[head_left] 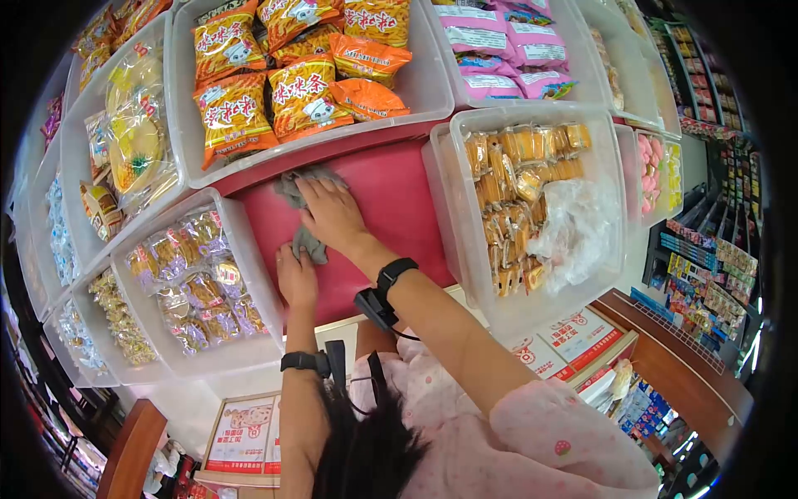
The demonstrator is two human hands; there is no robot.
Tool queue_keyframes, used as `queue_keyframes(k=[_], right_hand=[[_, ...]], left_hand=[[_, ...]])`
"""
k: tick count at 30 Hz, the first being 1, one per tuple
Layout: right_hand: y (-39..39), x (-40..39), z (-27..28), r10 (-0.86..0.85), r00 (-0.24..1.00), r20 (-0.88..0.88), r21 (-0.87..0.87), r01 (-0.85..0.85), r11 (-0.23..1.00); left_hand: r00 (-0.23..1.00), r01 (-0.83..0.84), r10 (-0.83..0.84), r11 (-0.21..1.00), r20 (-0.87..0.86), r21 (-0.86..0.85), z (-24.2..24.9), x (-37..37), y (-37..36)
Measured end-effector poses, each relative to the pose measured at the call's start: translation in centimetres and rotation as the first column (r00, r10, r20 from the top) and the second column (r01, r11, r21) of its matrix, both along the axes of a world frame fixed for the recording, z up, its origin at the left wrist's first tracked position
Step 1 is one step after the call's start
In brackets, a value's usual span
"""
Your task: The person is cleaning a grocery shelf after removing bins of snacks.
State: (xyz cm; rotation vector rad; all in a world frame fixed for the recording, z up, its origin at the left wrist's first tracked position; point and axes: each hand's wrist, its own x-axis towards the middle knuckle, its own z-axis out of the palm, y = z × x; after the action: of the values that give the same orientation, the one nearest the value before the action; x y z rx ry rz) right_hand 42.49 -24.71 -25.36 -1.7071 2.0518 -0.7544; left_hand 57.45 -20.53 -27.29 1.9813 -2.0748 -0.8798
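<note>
A crumpled grey cloth (310,244) lies on the red shelf surface (391,187) between the plastic bins. My right hand (332,214) presses its upper part down, fingers bent over the fabric near the back edge. Closer to me, my left hand (297,276) has its fingertips on the cloth's lower end, beside the left bin's wall. Each wrist wears a black strap with a small device attached.
To the right stands a bin (455,191) of wrapped yellow snacks and a crumpled clear plastic bag (573,237). Behind is a bin (428,87) of orange snack packets. A bin of wrapped pastries (274,333) borders the left. Printed cartons (573,343) lie below.
</note>
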Motion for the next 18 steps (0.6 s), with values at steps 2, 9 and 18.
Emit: queue_keyframes(k=[2,9,18], right_hand=[[-1.7,0.4,0.1,0.220,0.973,0.072,0.087,-0.226,0.970],[-4.2,4.3,-1.1,0.396,0.918,0.018,-0.045,-0.394,0.918],[0.4,-0.4,-1.3,-0.145,0.985,0.097,-0.100,0.154,0.983]], left_hand=[[1.000,-0.025,0.025,1.000,0.002,0.009,0.1,-0.3,0.0],[1.000,-0.013,0.013,1.000,-0.018,0.019,-0.8,0.4,0.0],[0.979,0.040,-0.022,0.996,-0.204,0.084,-2.8,2.4,-0.8]])
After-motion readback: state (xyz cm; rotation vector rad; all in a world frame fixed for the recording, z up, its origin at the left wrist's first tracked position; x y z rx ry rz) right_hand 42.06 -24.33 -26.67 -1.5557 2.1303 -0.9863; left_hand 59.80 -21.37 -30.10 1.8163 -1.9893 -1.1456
